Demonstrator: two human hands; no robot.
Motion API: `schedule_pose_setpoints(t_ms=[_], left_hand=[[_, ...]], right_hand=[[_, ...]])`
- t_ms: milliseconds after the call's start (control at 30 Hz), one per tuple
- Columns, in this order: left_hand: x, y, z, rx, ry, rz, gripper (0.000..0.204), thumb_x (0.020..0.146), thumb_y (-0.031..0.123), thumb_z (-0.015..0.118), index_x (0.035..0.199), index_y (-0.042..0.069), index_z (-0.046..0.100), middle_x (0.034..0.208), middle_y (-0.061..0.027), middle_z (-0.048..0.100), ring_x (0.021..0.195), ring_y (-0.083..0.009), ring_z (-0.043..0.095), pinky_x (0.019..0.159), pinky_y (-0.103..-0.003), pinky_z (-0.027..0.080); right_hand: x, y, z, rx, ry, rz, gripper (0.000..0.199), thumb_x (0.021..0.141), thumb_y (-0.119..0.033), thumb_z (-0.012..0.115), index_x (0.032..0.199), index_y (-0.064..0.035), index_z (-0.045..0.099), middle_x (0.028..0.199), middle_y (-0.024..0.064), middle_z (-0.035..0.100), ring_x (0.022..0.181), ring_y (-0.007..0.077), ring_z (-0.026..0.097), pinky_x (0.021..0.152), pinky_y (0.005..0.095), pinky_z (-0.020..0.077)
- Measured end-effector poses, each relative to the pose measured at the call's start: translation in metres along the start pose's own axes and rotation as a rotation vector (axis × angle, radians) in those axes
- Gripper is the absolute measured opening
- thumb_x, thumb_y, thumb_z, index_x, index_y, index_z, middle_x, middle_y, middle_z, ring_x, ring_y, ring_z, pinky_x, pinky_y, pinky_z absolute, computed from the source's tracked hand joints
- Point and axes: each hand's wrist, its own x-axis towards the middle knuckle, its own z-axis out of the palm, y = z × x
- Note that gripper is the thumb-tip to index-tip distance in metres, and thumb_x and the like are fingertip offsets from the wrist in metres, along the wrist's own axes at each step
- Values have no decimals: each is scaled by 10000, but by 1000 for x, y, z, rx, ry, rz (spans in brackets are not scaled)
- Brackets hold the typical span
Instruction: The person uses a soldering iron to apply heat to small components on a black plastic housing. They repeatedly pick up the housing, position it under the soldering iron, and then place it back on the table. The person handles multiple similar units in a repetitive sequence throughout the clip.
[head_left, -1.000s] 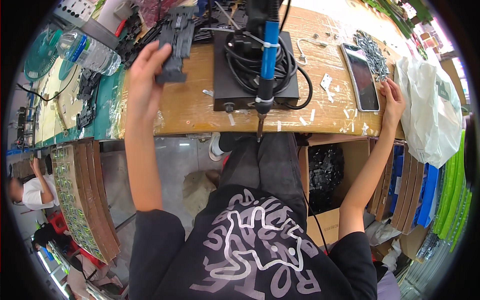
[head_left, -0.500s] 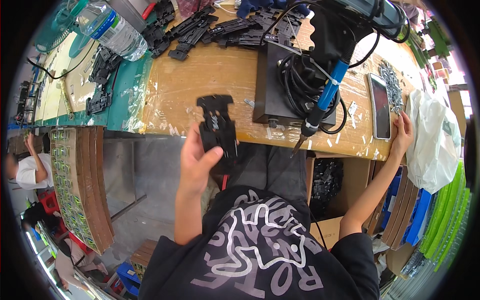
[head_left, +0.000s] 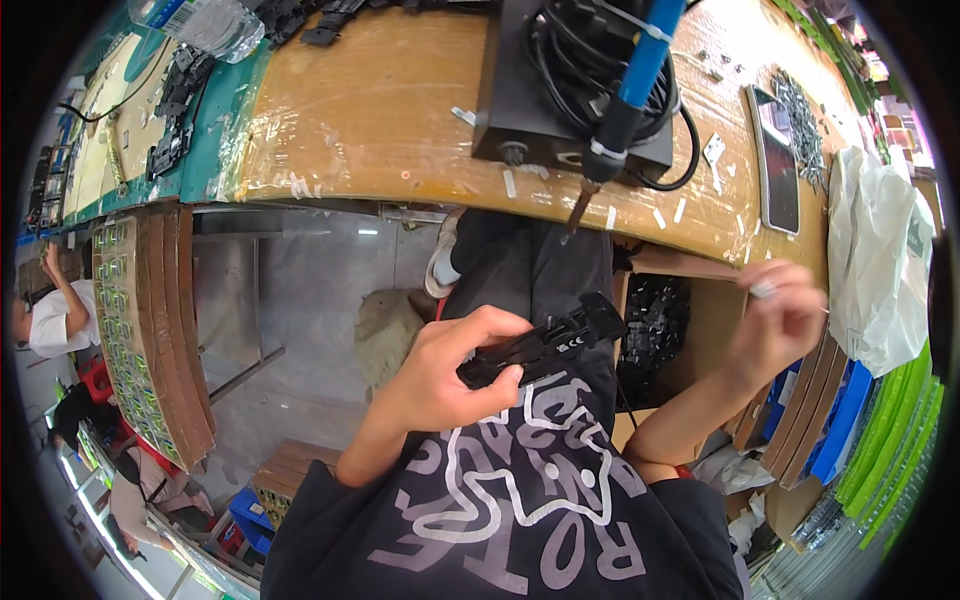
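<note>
Left hand (head_left: 440,375) fingers around black plastic part (head_left: 545,345); right hand (head_left: 785,320) pinching small screw (head_left: 763,290)

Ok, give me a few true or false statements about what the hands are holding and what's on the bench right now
1. The left hand holds a flat black plastic part above the lap. True.
2. The right hand rests flat on the phone. False: it is raised beside the edge of the wooden bench, pinching a small pale piece; the phone lies apart on the bench.
3. A blue-handled tool hangs over the bench's front edge, tip down. True.
4. The black box with the coiled cable stands on the floor. False: it sits on the bench.
5. A white plastic bag lies at the right end of the bench. True.
</note>
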Motion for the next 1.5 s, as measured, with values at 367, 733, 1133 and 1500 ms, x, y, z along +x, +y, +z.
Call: schedule_pose_setpoints(t_ms=[367,733,1133,1500], left_hand=[[2,4,17,282,-62,111,250,587,-18,554,835,0,532,632,-88,525,530,-221,528,497,-280,422],[3,4,23,441,-131,128,237,577,0,541,814,4,530,607,-99,510,511,-249,514,465,-311,414],[-1,5,19,497,-159,106,238,600,29,550,837,11,528,649,-94,528,517,-230,516,451,-301,405],[11,-35,15,-771,-514,-547,317,858,237,471,1045,-16,430,893,-113,537,670,-118,550,566,-202,468]], right_hand=[[-46,-5,40,270,-282,522,157,627,40,666,729,22,548,852,151,573,800,200,555,706,288,443],[-54,-12,34,276,-246,755,80,709,87,577,748,49,518,819,133,574,770,158,570,680,242,459],[-52,-11,45,71,-270,670,130,700,18,608,819,38,559,816,100,586,755,164,575,677,251,454],[-61,12,42,386,-460,293,136,626,1,643,756,15,604,799,118,607,715,209,563,631,294,436]])
